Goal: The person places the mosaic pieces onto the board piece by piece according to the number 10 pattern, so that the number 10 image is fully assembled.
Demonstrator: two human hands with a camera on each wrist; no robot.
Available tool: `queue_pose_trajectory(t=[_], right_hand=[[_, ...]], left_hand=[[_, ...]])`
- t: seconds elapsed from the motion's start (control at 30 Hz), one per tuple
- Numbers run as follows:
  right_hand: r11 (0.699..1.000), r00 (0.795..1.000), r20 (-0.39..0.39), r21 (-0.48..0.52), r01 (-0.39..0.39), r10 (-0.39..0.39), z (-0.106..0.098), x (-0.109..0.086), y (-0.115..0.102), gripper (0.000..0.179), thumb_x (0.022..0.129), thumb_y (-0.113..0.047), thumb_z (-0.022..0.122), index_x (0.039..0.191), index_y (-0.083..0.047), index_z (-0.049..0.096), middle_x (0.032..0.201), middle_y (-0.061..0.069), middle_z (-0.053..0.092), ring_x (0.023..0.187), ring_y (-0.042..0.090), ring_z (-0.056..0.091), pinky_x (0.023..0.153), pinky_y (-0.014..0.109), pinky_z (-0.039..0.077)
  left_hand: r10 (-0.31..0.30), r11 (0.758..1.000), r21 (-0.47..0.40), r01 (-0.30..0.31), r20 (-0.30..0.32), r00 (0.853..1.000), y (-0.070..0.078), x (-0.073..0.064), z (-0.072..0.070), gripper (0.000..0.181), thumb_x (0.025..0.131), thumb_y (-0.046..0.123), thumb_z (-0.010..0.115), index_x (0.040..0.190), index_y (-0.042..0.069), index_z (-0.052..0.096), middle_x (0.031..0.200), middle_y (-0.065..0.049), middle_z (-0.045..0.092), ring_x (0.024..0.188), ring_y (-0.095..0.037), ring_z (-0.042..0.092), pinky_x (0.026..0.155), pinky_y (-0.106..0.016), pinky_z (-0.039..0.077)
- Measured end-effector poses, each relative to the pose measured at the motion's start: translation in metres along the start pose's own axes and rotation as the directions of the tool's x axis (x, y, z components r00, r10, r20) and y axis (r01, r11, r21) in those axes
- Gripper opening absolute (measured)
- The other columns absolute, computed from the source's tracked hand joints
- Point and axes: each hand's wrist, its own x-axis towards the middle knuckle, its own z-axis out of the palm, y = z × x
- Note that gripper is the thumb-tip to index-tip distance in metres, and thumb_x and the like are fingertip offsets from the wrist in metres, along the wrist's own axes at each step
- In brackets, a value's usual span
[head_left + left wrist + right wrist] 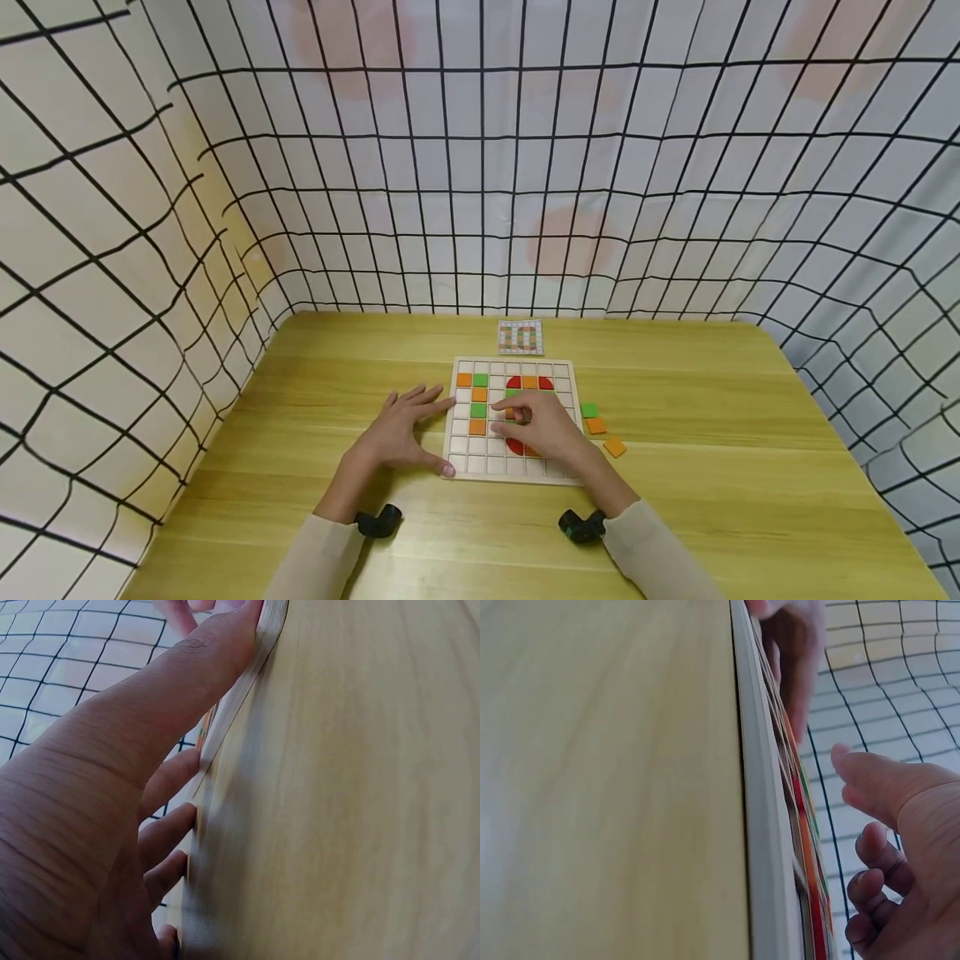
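Note:
A square wooden grid board [487, 467] lies on the table. A left column bears an orange tile [477, 427], a green tile [478, 410] and others; red rounded pieces [546, 383] with orange and green tiles form a second group, partly hidden by my right hand [546, 425]. That hand hovers above the board, thumb and forefinger apart; the right wrist view shows nothing between its thumb [877, 776] and fingers. My left hand [397, 429] is spread at the board's left side, thumb at the near corner and forefinger at the edge.
Beside the board's right edge lie a loose green tile [590, 410], an orange tile [596, 426] and another orange tile [615, 447]. A small pattern card [521, 337] is behind the board. Black wire grid [480, 192] and white cloth surround the table [712, 467].

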Motion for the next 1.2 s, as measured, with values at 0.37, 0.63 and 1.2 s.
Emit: queue_pose_trajectory(t=[0.37,0.63,1.2], right_hand=[[0.998,0.993,-0.108,-0.037,-0.048,0.044,-0.038,-0.024,0.028,0.029,0.088,-0.033,0.084,0.112,-0.016,0.080,0.071,-0.004,0.051,0.064,0.011,0.044,0.060,0.024,0.036],[0.988,0.975,-0.169,-0.036,-0.153,0.145,-0.068,-0.044,0.052,0.026,0.091,-0.031,0.081,0.112,-0.015,0.079,0.073,-0.001,0.048,0.070,0.016,0.044,0.064,0.027,0.036],[0.969,0.957,-0.239,-0.138,-0.203,0.166,-0.094,-0.063,0.095,0.027,0.097,-0.036,0.073,0.112,-0.014,0.080,0.071,-0.001,0.057,0.061,0.014,0.044,0.058,0.026,0.036]], left_hand=[[0.000,1.000,-0.008,0.000,-0.002,1.000,0.001,-0.001,0.000,0.113,0.058,0.074,0.088,0.155,0.033,0.048,0.169,-0.004,0.031,0.159,-0.037,0.019,0.126,-0.069,0.005],[0.002,1.000,-0.011,-0.002,-0.004,1.000,0.003,-0.002,-0.001,0.113,0.058,0.074,0.088,0.155,0.032,0.048,0.169,-0.005,0.032,0.159,-0.039,0.019,0.126,-0.069,0.005],[0.012,1.000,-0.013,-0.012,-0.008,1.000,0.002,0.000,0.001,0.113,0.058,0.075,0.088,0.155,0.032,0.048,0.169,-0.006,0.032,0.158,-0.040,0.020,0.125,-0.070,0.006]])
